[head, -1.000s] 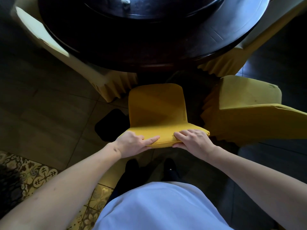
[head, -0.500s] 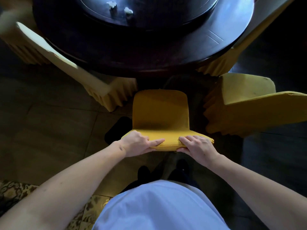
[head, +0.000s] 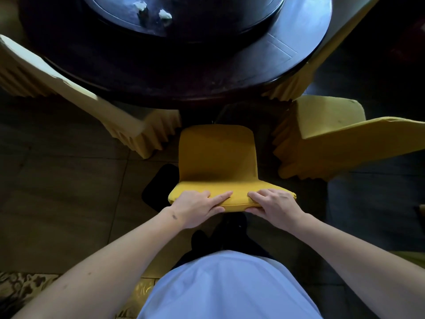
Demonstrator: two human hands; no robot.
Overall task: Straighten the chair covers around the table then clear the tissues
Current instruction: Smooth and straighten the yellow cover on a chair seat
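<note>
A yellow chair cover (head: 217, 157) sits on the chair right in front of me, its seat pointing at the dark round table (head: 207, 72). My left hand (head: 197, 206) grips the top edge of the covered backrest, fingers lying along the top and thumb under the edge. Just to its right, my right hand (head: 276, 206) holds the same edge in the same way. Two crumpled white tissues (head: 140, 5) (head: 165, 14) lie on the table's turntable (head: 230, 21), far from both hands.
A pale yellow covered chair (head: 76, 93) stands at the left against the table. At the right is another yellow covered chair (head: 340, 134), with a third (head: 296, 86) behind it. Tiled floor lies around, and a patterned rug (head: 23, 284) shows at the bottom left.
The view has lifted toward the table, bringing the turntable and two tissues into sight. Both hands stay on the backrest's top edge, a little farther apart.
</note>
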